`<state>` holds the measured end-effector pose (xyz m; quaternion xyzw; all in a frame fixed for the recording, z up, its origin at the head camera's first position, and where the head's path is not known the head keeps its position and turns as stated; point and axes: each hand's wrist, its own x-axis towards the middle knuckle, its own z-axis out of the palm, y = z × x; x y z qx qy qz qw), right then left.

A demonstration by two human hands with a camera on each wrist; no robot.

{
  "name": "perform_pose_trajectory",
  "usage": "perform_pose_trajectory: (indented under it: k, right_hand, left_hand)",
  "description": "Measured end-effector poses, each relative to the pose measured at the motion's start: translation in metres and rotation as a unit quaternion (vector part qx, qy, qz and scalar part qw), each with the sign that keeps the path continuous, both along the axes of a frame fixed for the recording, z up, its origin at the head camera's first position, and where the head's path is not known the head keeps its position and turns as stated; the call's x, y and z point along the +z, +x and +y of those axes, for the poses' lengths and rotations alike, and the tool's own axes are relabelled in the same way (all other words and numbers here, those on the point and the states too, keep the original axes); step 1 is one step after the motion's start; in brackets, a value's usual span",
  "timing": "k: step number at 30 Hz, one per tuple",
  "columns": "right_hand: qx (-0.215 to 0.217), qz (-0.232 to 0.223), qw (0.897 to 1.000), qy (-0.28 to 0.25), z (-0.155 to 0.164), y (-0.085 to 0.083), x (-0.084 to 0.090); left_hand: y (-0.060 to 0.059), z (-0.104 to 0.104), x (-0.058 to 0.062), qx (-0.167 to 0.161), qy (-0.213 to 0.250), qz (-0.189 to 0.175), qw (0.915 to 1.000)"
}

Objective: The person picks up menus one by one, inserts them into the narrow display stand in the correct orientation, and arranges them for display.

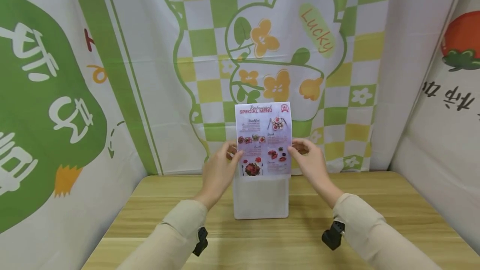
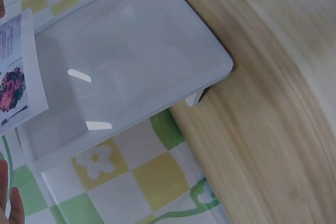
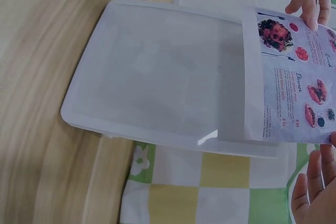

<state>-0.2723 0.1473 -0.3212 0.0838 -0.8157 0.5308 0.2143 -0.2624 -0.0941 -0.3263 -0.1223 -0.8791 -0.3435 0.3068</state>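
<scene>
you are pinching the menu sheet [image 1: 264, 138] at mid-height with both hands, left hand [image 1: 220, 169] on its left edge and right hand [image 1: 311, 162] on its right edge, thumbs in front and fingers curling behind; both hands are clamped on the paper, which is keeping it flat and square. the sheet is standing upright, its lower end entering the top of the clear display stand [image 1: 261, 197], so most of the print is showing above the holder. the right wrist view is confirming this: the white bottom margin of the menu is lying just inside the stand's open end. the stand is sitting on the wooden table [image 1: 375, 211] near the middle of its far edge, close in front of the patterned backdrop cloth [image 1: 210, 45]. gripping at both side edges is, in my judgement, holding the sheet in line with the slot. in the left wrist view the stand's foot is resting on the tabletop where it meets the cloth, and only your fingertips are showing at the frame edge
</scene>
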Motion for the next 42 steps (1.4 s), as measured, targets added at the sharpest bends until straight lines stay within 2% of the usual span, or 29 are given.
perform_pose_trajectory:
  k: [8, 14, 19, 31, 42]
  right_hand:
    - [0.01, 0.007, 1.0, -0.021, -0.001, -0.009, 0.022]
    - [0.013, 0.019, 0.999, -0.028, -0.002, -0.017, 0.036]
    - [0.006, 0.009, 1.0, -0.029, -0.005, -0.023, 0.044]
    - [-0.011, 0.02, 0.999, -0.042, -0.015, -0.04, 0.055]
    - [-0.009, 0.038, 0.999, -0.034, -0.026, -0.049, 0.06]
  left_hand:
    - [-0.011, 0.002, 0.018, 0.011, 0.0, -0.002, 0.9999]
    - [-0.021, -0.002, 0.033, -0.002, -0.002, -0.005, 1.0]
    - [-0.029, -0.003, 0.043, -0.01, 0.0, 0.0, 1.0]
    - [-0.045, -0.006, 0.049, 0.002, -0.001, 0.015, 0.9999]
    - [-0.055, -0.014, 0.046, 0.015, 0.015, 0.034, 0.9992]
